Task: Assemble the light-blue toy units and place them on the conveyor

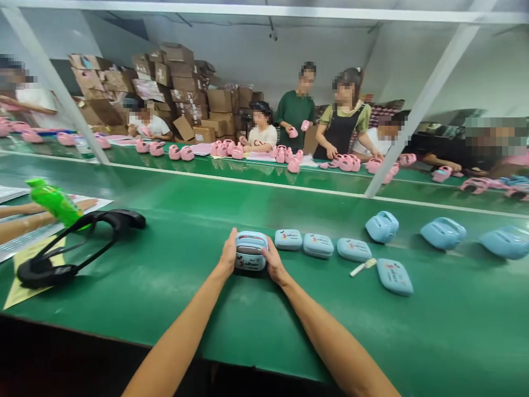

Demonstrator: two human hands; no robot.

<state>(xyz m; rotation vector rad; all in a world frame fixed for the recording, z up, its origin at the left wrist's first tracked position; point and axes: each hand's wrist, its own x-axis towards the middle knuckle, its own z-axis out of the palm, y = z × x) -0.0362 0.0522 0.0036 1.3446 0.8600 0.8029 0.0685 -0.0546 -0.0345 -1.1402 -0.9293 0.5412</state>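
A light blue plastic case with a handle and a printed cartoon design (250,261) is held just above the green table, near its middle. My left hand (228,252) grips its left side, and my right hand (273,260) is closed on the right side with the thumb on the front. To the right, several flat blue printed pieces (288,240) lie in a row, with another flat piece (394,277) nearer to me. Beside that one is a small white brush-like tool (362,267).
Rounded blue cases with handles (382,227) stand farther right. On the left lie a black head strap (124,220), a green bottle (53,201) and papers, beside another person's forearms (28,223). Behind a white rail, co-workers handle pink cases (225,148); cardboard boxes (177,71) are stacked behind.
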